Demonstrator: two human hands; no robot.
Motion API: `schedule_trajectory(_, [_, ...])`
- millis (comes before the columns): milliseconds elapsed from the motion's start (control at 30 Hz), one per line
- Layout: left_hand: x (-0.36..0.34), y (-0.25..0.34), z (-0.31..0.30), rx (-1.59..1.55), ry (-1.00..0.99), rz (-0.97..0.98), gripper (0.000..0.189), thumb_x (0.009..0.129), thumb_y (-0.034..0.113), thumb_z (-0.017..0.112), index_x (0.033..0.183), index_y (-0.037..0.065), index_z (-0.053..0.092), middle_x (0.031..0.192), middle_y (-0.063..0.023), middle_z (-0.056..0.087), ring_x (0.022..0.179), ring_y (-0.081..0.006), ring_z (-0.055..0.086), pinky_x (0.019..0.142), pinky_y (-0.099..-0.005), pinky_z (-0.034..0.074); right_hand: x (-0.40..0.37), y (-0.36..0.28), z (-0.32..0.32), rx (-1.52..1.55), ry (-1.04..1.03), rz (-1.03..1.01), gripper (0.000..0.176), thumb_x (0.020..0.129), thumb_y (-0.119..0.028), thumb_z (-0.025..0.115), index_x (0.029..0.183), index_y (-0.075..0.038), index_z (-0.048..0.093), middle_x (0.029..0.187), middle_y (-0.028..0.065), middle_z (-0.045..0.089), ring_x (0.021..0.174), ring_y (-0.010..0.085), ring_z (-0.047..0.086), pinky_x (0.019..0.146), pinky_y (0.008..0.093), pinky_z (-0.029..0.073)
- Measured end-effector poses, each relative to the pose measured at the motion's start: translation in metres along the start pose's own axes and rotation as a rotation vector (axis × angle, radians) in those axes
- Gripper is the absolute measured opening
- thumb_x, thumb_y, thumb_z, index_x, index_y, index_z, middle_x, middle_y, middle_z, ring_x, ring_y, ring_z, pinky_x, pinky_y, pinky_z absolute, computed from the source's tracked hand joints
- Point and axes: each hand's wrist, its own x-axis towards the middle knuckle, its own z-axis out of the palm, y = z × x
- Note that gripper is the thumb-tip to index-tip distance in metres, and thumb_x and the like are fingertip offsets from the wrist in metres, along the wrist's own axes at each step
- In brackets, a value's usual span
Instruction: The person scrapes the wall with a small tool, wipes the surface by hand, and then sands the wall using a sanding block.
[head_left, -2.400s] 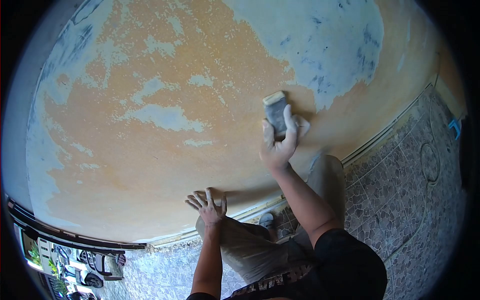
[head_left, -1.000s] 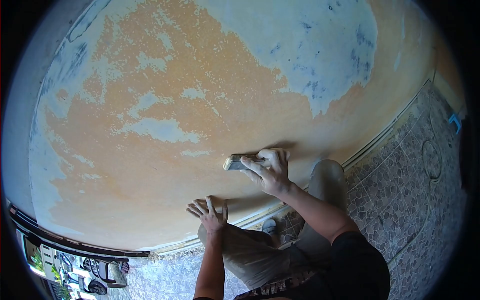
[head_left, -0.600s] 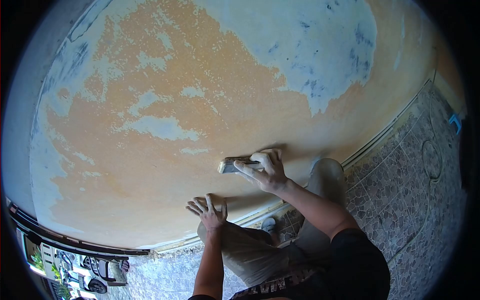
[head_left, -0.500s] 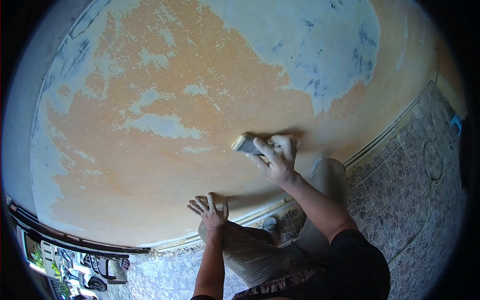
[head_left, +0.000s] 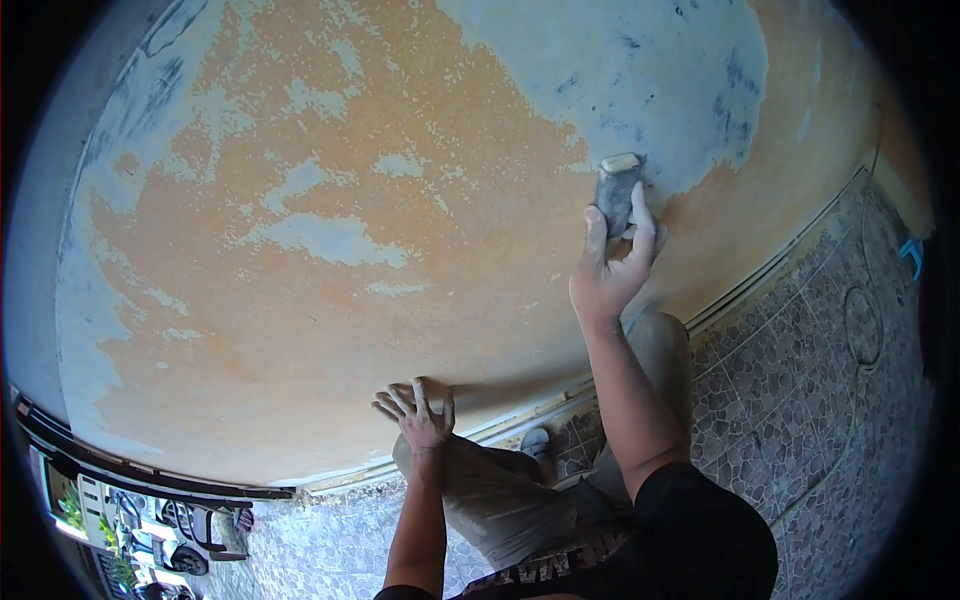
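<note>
A dusty grey sanding block with a pale end is gripped between the thumb and fingers of my right hand. It lies against the wall, at the lower edge of a large whitish patch with dark blue streaks. The wall around is orange with scattered pale spots. Lower down, my left hand rests on the wall, fingers spread and holding nothing. White dust coats my fingers. The face of the block turned to the wall is hidden.
My bent knees are close to the wall's base. A tiled floor runs along it, with a cable or hose coiled on the right. At the lower left stand a motorbike and a chair. A blue object shows far right.
My right hand has moved up and to the right with the sanding block, which has turned from sideways to nearly upright. My left hand stays in place on the wall.
</note>
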Motion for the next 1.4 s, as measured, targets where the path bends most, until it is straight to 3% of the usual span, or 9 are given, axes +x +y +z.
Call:
schedule_trajectory(133, [0.001, 0.001, 0.005, 0.019, 0.002, 0.006, 0.077, 0.087, 0.052, 0.075, 0.143, 0.004, 0.055, 0.16, -0.0432, 0.018, 0.149, -0.0676, 0.003, 0.117, -0.0804, 0.006, -0.037, -0.003, 0.014, -0.097, -0.101, -0.334, 0.062, 0.09, -0.014, 0.082, 0.144, 0.0, 0.057, 0.117, 0.0133, 0.046, 0.101, 0.025, 0.05, 0.084, 0.0364, 0.048])
schedule_trajectory(200, [-0.001, -0.002, 0.008, 0.041, 0.01, 0.016, 0.077, 0.087, 0.053, 0.074, 0.142, 0.003, 0.056, 0.16, -0.0437, 0.018, 0.148, -0.0692, 0.002, 0.116, -0.0812, 0.006, -0.072, 0.004, 0.001, -0.118, -0.389, -0.58, 0.06, 0.077, -0.034, 0.091, 0.134, -0.031, 0.071, 0.105, 0.0017, 0.052, 0.098, 0.0211, 0.05, 0.089, 0.0401, 0.035])
schedule_trajectory(300, [0.001, 0.001, 0.003, 0.012, -0.016, -0.004, 0.077, 0.087, 0.052, 0.075, 0.143, 0.004, 0.055, 0.16, -0.0426, 0.019, 0.149, -0.0683, 0.002, 0.115, -0.0819, 0.006, -0.064, 0.004, -0.014, -0.172, -0.561, -0.732, 0.053, 0.08, -0.031, 0.089, 0.131, -0.032, 0.073, 0.104, 0.0, 0.053, 0.097, 0.0186, 0.053, 0.088, 0.0387, 0.034])
schedule_trajectory(533, [0.002, 0.001, 0.004, -0.017, 0.04, 0.032, 0.076, 0.086, 0.05, 0.077, 0.144, 0.006, 0.054, 0.161, -0.0403, 0.02, 0.149, -0.0671, 0.003, 0.116, -0.0811, 0.007, -0.037, 0.0, 0.016, -0.07, -0.009, -0.141, 0.065, 0.089, -0.014, 0.082, 0.145, 0.002, 0.054, 0.118, 0.0148, 0.047, 0.101, 0.0274, 0.05, 0.087, 0.0397, 0.047])
schedule_trajectory(700, [-0.002, 0.003, 0.005, 0.016, -0.054, -0.06, 0.074, 0.086, 0.049, 0.078, 0.144, 0.008, 0.055, 0.162, -0.0387, 0.02, 0.15, -0.0663, 0.004, 0.117, -0.0807, 0.007, -0.08, 0.009, -0.016, -0.191, -0.536, -0.735, 0.057, 0.084, -0.036, 0.086, 0.136, -0.024, 0.069, 0.106, 0.0024, 0.053, 0.097, 0.0214, 0.052, 0.093, 0.0431, 0.034])
schedule_trajectory(900, [0.003, 0.003, -0.003, -0.027, 0.012, 0.015, 0.076, 0.087, 0.05, 0.077, 0.146, 0.01, 0.053, 0.163, -0.0373, 0.018, 0.151, -0.0642, 0.003, 0.117, -0.0803, 0.006, -0.027, -0.017, 0.024, 0.187, 0.072, 0.095, 0.064, 0.084, -0.016, 0.087, 0.142, -0.005, 0.06, 0.108, 0.0099, 0.052, 0.102, 0.0283, 0.05, 0.087, 0.0395, 0.044])
schedule_trajectory(1100, [0.001, 0.001, 0.005, -0.002, 0.062, 0.046, 0.076, 0.087, 0.051, 0.076, 0.147, 0.01, 0.052, 0.165, -0.0367, 0.013, 0.151, -0.0647, 0.002, 0.117, -0.08, 0.007, -0.096, 0.017, -0.016, -0.191, -0.568, -0.714, 0.059, 0.08, -0.036, 0.088, 0.136, -0.033, 0.068, 0.109, 0.0015, 0.053, 0.098, 0.0221, 0.053, 0.09, 0.0443, 0.035])
schedule_trajectory(1300, [-0.001, 0.001, -0.002, -0.025, -0.008, 0.011, 0.075, 0.088, 0.052, 0.075, 0.145, 0.009, 0.055, 0.16, -0.041, 0.022, 0.15, -0.0667, 0.004, 0.117, -0.0799, 0.007, -0.025, 0.002, 0.012, 0.084, 0.084, 0.027, 0.068, 0.081, -0.018, 0.088, 0.143, -0.009, 0.061, 0.113, 0.0117, 0.05, 0.101, 0.0267, 0.051, 0.088, 0.0406, 0.041])
schedule_trajectory(1400, [0.003, 0.001, 0.006, -0.015, 0.021, 0.02, 0.075, 0.088, 0.053, 0.074, 0.145, 0.007, 0.056, 0.159, -0.0424, 0.025, 0.149, -0.0674, 0.004, 0.117, -0.0797, 0.006, -0.086, 0.02, 0.006, -0.064, -0.175, -0.315, 0.068, 0.08, -0.021, 0.089, 0.142, -0.014, 0.062, 0.112, 0.01, 0.05, 0.101, 0.0256, 0.051, 0.089, 0.0407, 0.04])
